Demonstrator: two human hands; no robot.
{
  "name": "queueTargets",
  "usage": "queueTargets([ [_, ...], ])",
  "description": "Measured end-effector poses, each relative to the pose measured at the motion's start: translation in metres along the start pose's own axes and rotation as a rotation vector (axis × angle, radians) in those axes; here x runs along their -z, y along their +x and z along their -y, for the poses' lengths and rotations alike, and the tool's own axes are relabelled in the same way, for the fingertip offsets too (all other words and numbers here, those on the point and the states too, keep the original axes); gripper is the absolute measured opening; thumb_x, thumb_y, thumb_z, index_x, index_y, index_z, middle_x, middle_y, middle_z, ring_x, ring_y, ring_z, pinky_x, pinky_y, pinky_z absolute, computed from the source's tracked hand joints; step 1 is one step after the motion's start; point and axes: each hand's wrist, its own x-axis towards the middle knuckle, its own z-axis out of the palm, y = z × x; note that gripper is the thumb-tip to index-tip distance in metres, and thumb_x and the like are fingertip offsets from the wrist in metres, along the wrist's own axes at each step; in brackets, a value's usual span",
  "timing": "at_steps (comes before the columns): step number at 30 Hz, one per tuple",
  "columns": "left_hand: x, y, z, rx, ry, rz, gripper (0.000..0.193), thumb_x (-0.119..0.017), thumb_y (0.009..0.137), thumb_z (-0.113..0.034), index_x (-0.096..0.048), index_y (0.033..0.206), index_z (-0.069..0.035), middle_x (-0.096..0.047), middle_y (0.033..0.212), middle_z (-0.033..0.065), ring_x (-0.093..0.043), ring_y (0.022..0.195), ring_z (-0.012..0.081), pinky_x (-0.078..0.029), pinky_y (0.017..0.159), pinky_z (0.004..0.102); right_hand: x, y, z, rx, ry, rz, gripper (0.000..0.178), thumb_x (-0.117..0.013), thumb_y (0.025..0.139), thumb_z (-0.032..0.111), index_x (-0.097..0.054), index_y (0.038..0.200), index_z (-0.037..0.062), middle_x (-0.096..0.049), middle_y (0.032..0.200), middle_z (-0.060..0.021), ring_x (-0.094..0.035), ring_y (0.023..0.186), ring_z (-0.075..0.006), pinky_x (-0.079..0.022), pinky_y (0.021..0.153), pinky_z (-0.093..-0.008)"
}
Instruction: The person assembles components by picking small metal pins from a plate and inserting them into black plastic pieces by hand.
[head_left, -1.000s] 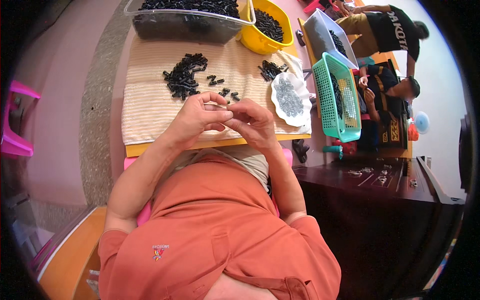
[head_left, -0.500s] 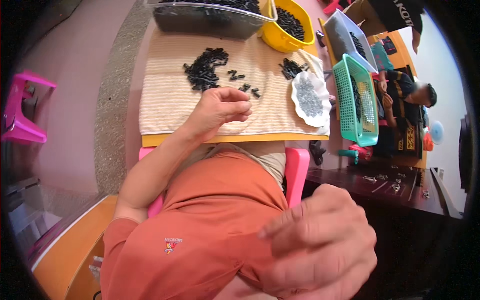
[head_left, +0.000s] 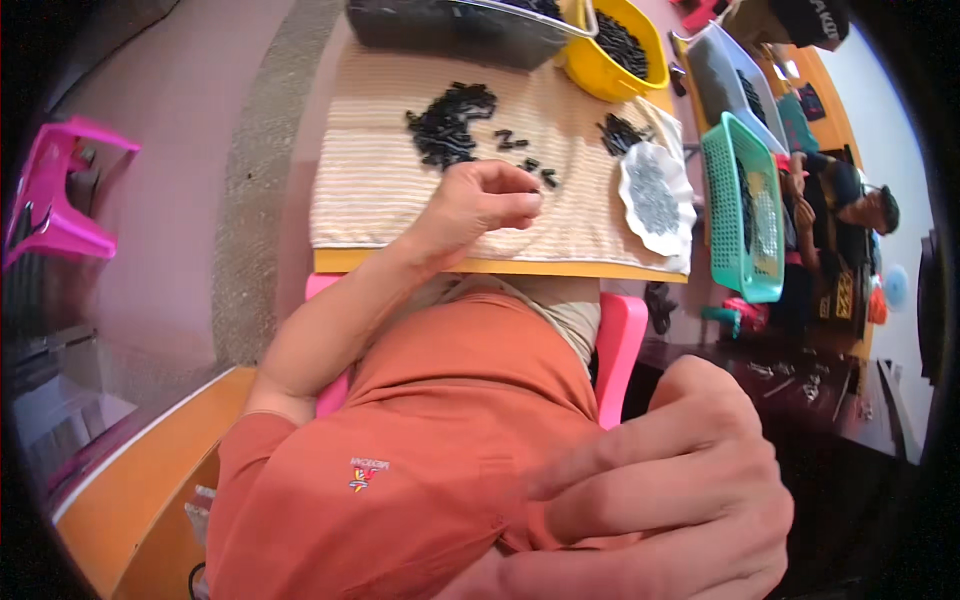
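My left hand (head_left: 490,208) hovers over the near edge of the striped towel (head_left: 365,200), thumb and fingers pinched together. Whatever sits between the fingertips, if anything, is too small to make out. Just beyond it lie a few loose black tube-shaped pieces (head_left: 548,178) and a heap of the same black pieces (head_left: 440,130). Raised close to the camera at the lower right is my right hand (head_left: 670,490), its fingers curled and side by side. The fingertips are blurred, so anything in them is hidden.
A white scalloped dish (head_left: 632,205) of small clear pieces stands right on the towel, below a small black pile (head_left: 618,135). Behind are a clear bin (head_left: 450,35) and a yellow basin (head_left: 590,80). A green basket (head_left: 725,270) stands right; another person (head_left: 840,200) sits beyond.
The whole view has shifted, so the table sits further right in the picture. My left hand keeps its pinch over the towel. The right hand stays raised, fingers a little more curled.
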Motion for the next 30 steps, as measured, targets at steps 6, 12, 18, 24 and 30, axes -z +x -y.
queueTargets([
  [6,-0.001,0.004,0.005,-0.010,0.039,-0.034,0.017,-0.072,0.088,-0.004,-0.067,0.104,-0.001,-0.070,0.094,0.0073,-0.067,0.084,0.0140,-0.057,0.079,0.0283,-0.008,-0.012,-0.017,-0.058,0.043,-0.039,0.008,-0.070,0.081,0.007,-0.072,0.084,-0.0005,-0.069,0.076,-0.0126,-0.060,0.052,-0.0175,-0.049,0.045,-0.0298],
  [12,-0.002,0.001,0.001,-0.042,-0.015,-0.025,0.018,-0.074,0.088,-0.006,-0.068,0.104,-0.001,-0.071,0.091,0.0058,-0.067,0.082,0.0120,-0.057,0.076,0.0261,0.024,-0.058,-0.060,-0.424,-0.575,-0.049,0.026,-0.070,0.082,0.000,-0.068,0.108,0.0054,-0.070,0.097,-0.0104,-0.071,0.073,-0.0211,-0.056,0.063,-0.0305],
  [18,-0.003,0.001,0.001,-0.035,0.043,-0.023,0.016,-0.073,0.087,-0.004,-0.068,0.102,-0.001,-0.071,0.091,0.0053,-0.067,0.080,0.0109,-0.057,0.075,0.0255,0.108,-0.200,-0.151,-1.064,-1.107,-0.048,0.026,-0.072,0.085,0.020,-0.071,0.107,0.0069,-0.070,0.102,-0.0126,-0.068,0.094,-0.0347,-0.053,0.083,-0.0451],
  [24,-0.001,0.002,0.004,-0.014,0.060,-0.053,0.016,-0.073,0.087,-0.005,-0.068,0.101,-0.001,-0.070,0.089,0.0050,-0.067,0.080,0.0109,-0.057,0.074,0.0256,0.112,-0.235,-0.172,-1.229,-1.138,0.063,0.044,-0.072,0.085,0.029,-0.065,0.122,0.0049,-0.063,0.124,-0.0139,-0.062,0.112,-0.0343,-0.048,0.095,-0.0442],
  [30,-0.003,0.002,0.006,-0.016,0.057,-0.043,0.015,-0.073,0.087,-0.005,-0.068,0.101,-0.001,-0.070,0.088,0.0049,-0.067,0.079,0.0107,-0.057,0.074,0.0252,0.113,-0.249,-0.188,-1.259,-1.120,0.022,0.037,-0.071,0.084,0.024,-0.069,0.116,0.0053,-0.065,0.118,-0.0132,-0.063,0.109,-0.0343,-0.049,0.094,-0.0439],
])
